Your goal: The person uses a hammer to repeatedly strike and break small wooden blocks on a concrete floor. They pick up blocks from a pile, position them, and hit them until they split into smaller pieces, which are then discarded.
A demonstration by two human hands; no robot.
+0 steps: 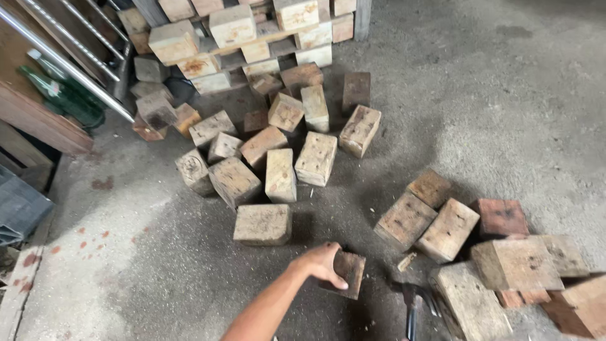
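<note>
**One hand on a dark block, down on the concrete floor**

My left hand point(323, 262) reaches down from the bottom of the view, and my grip is closed over the top edge of a small dark wood block point(346, 273), fingers point(336, 281) curled across its near face. The block sits on the gray concrete floor point(480, 101), a little apart from the others. My right hand is out of sight, so I cannot tell how it stands.

Just to the right of the block a hammer point(413, 302) shows, its dark head up and its handle running off the bottom edge. A small wood chip point(406, 261) lies close above it.

Ahead of my hand lies a pale block point(262, 223) on its side, and beyond it a loose scatter of blocks point(281, 142) spreads over the floor. Behind them stands a stacked pile of blocks point(240, 35). To my right a second cluster of larger blocks point(451, 228) is crowded together, some reddish, touching one another.

At the far left, green glass bottles point(60, 95) lie under slanting metal rails point(63, 60), beside wooden boards point(38, 123).
</note>
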